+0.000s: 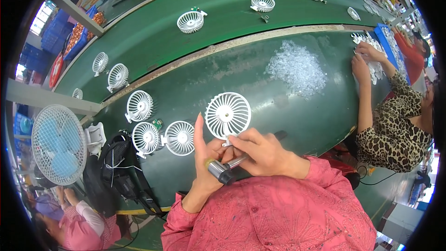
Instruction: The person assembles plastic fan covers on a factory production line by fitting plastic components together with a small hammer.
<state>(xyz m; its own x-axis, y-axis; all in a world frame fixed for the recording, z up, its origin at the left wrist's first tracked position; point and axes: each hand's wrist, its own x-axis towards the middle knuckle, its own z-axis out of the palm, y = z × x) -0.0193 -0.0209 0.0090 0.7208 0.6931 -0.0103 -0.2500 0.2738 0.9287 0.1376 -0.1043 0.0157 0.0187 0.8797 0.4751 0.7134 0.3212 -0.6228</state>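
Upright in front of me stands a round white fan grille (228,115) with radial slats and a short neck at its lower edge. My right hand (268,154) pinches that neck between thumb and finger, and its other fingers are curled round the handle of a small hammer (219,171). The hammer head, dark at its face, lies against the palm side of my left hand (205,169). One finger of the left hand points up beside the grille; its others bend in by the neck. What those fingertips grip is partly hidden.
Left of my hands lie three more grilles (180,138), one near a green circuit board (158,123). A heap of small clear plastic pieces (297,69) sits ahead right. Further grilles rest on the green belt (223,16). A co-worker (392,125) handles white parts at right; a blue-bladed fan (59,144) stands left.
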